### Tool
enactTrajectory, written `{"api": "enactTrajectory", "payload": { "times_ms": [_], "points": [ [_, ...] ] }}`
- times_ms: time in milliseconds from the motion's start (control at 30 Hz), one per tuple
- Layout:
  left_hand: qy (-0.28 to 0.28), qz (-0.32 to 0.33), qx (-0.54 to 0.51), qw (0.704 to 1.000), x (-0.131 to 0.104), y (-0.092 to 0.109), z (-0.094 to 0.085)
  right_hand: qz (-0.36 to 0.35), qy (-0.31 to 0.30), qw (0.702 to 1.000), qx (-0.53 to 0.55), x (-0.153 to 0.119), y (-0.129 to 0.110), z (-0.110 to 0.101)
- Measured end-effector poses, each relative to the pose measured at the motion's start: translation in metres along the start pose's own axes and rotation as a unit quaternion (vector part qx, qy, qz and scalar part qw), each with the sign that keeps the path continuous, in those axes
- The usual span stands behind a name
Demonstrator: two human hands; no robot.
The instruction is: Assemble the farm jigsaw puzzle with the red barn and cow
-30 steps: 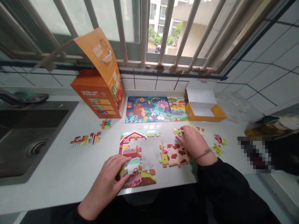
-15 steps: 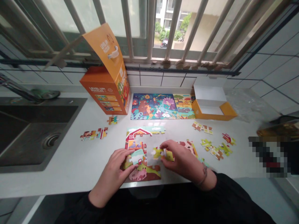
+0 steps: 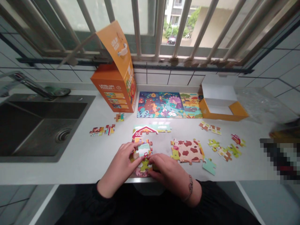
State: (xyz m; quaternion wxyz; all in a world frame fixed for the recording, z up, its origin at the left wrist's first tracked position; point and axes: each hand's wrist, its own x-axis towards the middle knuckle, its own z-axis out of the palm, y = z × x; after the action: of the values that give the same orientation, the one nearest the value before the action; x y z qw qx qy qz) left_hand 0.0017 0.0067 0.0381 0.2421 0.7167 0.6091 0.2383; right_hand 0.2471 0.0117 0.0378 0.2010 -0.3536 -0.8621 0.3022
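My left hand (image 3: 120, 167) pinches a pale-blue puzzle piece (image 3: 143, 150) with a bit of red on it between thumb and fingers. Close beside it, my right hand (image 3: 170, 170) grips a green puzzle piece (image 3: 145, 165), partly hidden by the fingers. Both hands are over the lower left of a partly joined farm puzzle, whose barn roof strip (image 3: 146, 129) shows above them. A joined cow section (image 3: 188, 151) lies to the right of the hands, with a light-teal piece (image 3: 209, 166) at its lower right corner.
Loose pieces lie at right (image 3: 225, 149) and left (image 3: 102, 130). Behind stand an orange puzzle box (image 3: 114, 90) with raised flap, a finished animal puzzle (image 3: 159, 104) and an open yellow box (image 3: 222, 115). A sink (image 3: 44, 128) is at left, plastic wrap (image 3: 260, 101) at right.
My right hand has moved left and down with the green piece, up to my left hand, uncovering the cow section. My left hand keeps the pale-blue piece. The view has shifted slightly.
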Motion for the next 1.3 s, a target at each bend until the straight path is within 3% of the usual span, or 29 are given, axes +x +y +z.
{"api": "enactTrajectory", "payload": {
  "times_ms": [300, 533, 833, 1300],
  "points": [
    [-0.014, 0.021, 0.020, 0.999, 0.004, 0.001, 0.005, -0.009, 0.004, 1.000, 0.000, -0.003, 0.006, 0.001],
    [-0.029, 0.024, 0.011, 0.999, 0.002, 0.005, -0.003, -0.035, 0.007, 0.999, -0.025, -0.003, 0.007, 0.003],
    [-0.001, 0.055, 0.046, 0.997, 0.003, -0.004, 0.004, -0.102, 0.006, 0.990, -0.093, -0.002, 0.009, 0.004],
    [-0.010, 0.060, 0.061, 0.996, 0.005, -0.009, 0.005, -0.100, -0.001, 0.986, -0.135, -0.004, 0.012, 0.014]
  ]
}}
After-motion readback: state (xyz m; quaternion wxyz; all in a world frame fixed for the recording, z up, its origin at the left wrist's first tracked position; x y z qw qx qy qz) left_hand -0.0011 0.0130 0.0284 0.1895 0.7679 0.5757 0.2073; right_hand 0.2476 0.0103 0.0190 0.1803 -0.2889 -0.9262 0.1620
